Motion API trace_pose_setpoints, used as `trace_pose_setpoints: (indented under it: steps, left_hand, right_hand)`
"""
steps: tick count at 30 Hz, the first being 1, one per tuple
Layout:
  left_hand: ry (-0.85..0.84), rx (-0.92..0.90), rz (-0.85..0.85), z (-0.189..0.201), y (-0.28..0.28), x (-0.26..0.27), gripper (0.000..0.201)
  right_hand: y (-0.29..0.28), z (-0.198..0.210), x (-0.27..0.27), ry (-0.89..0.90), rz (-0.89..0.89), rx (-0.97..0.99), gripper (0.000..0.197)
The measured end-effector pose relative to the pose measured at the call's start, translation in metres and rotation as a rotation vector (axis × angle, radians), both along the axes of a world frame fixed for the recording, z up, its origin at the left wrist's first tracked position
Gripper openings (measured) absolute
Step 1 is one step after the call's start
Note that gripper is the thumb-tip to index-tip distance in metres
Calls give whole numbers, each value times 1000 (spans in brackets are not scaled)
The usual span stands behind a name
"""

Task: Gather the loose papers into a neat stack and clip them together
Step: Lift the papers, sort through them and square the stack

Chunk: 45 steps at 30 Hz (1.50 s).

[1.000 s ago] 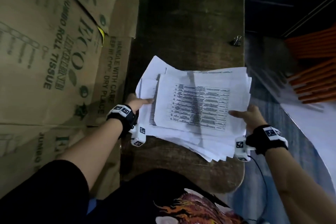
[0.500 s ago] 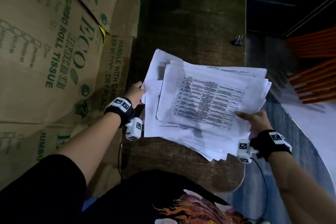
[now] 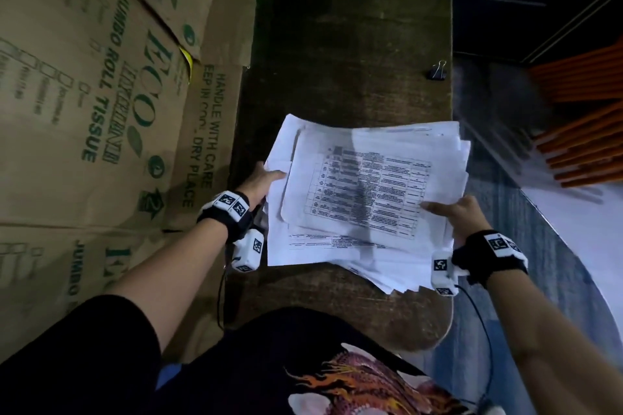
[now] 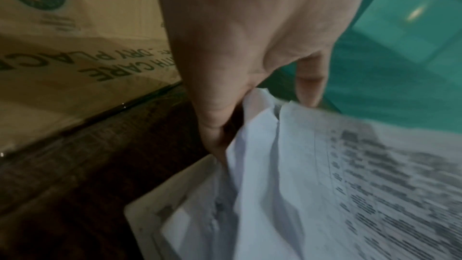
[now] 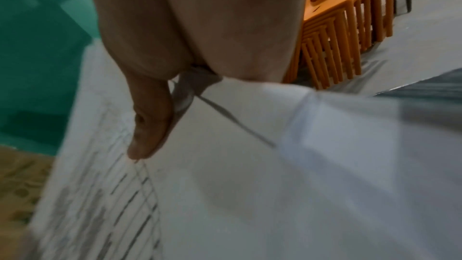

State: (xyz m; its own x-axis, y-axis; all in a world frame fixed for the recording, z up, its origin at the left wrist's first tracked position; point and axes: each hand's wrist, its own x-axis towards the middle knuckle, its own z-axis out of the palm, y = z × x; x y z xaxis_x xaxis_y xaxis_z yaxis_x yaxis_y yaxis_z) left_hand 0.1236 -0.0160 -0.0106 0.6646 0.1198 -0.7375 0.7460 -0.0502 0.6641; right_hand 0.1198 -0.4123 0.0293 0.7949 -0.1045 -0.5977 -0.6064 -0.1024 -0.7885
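An untidy pile of white printed papers [image 3: 367,192] is held between both hands above the dark wooden table [image 3: 337,44]. My left hand [image 3: 261,180] grips the pile's left edge, thumb on top and fingers under the sheets [image 4: 287,165]. On the right edge my right hand [image 3: 455,212] pinches the papers [image 5: 225,185], its thumb [image 5: 150,126] lying on the top sheet, which carries a printed table. The sheets are fanned out, with corners sticking out at the lower right. A black binder clip [image 3: 438,71] lies alone near the table's right edge, beyond the papers.
Flattened cardboard boxes [image 3: 101,111] with green print stand along the table's left side. Orange plastic chairs [image 3: 586,131] are stacked to the right on the grey floor [image 3: 505,162]. The table's rounded near end [image 3: 421,337] is close to my body.
The pile has been drawn back toward me and to the left, from hanging over the table's right edge. Both hands keep their hold on its edges.
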Motion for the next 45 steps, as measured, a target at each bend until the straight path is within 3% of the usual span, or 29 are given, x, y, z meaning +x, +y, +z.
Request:
trace_pose_setpoints:
  steps: [4,7,13,15,18,19,21,23,24,26,28,30,33,36,39,41,45]
  left_hand:
    - [-180,-27,53,27,-6,-9,49]
    - [-252,-51,86,44,-4,-5,66]
    - [-522,98,329,79,-14,32,32]
    - [-607,60,367,79,-11,34,30]
    - [-558,103,343,62,7,39,74]
    - [-494,134,282,31,22,38,86]
    - [-459,177,46,-8,34,26,86]
    - [-284,350,-244,8,29,3,90]
    - [-394,353,-325,23,24,1,78]
    - [-559,97,-230,41,11,16,50]
    - [-624,61,-117,80,-10,29,47]
    - [-570,132,-35,85,-24,33,35]
    - [-633,226,158,91,-39,35,18]
    - [-732,195,261,104,-41,33,21]
    - [-739,192,308,102,-46,13,17]
    - [-716,217,265,90,-50,-2,26]
    - [-694,156,153,75,-30,-8,39]
  right_hand:
    - [2,30,-7,-170,-45,130,28]
    - [0,53,-1,-324,-23,136,31]
    - [23,104,8,-554,-46,3,43]
    - [22,106,7,-641,-88,-51,40]
    - [9,83,-2,-583,-34,-180,37]
    - [6,75,-8,-519,-22,-192,35]
    - [6,64,-18,-460,0,-136,32]
    - [12,59,-23,-492,52,-116,28]
    - [14,57,-23,-512,38,-115,28]
    - [13,56,-17,-538,-43,-117,28]
    - [16,58,-10,-521,-116,-125,29]
    - [29,67,-3,-518,-153,-119,21]
    - [54,90,3,-527,-284,5,13]
    - [64,110,-1,-578,-313,44,22]
    - [63,103,-14,-587,-345,35,22]
    - [60,89,-24,-517,-312,-11,18]
    - [37,62,-26,-408,-274,-54,28]
